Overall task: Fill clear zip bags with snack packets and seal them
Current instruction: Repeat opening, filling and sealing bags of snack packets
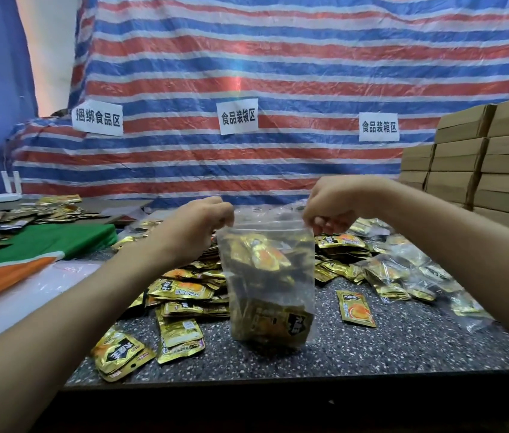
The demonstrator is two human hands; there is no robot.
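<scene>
Snack packets in gold foil sat inside the clear zip bag, a few high up and more slumped at the bottom. The bag hung upright over the near middle of the table, held by its top edge. Whether its bottom touched the surface or hung just above it could not be told. The left hand pinched the top left corner with curled fingers, and the right hand pinched the top right corner in the same way, so the mouth was stretched flat between them. Whether the zip was already pressed closed could not be seen.

By its looks, the bag would be light but bottom-heavy. Its film seemed thin, soft and slick, apt to sag and buckle anywhere below the zip. The stiffer zip strip at the top seemed the right place to hold it. Sealing would likely call for running pinched fingers along that strip with the other corner anchored. The foil packets looked smooth and prone to slide.

Around the bag, loose packets lay heaped on the speckled dark table, with filled bags piled to the right. A green and orange cloth covered the left side. Behind hung a red, white and blue striped tarp bearing three paper signs, and flat cardboard boxes were stacked at the far right.
</scene>
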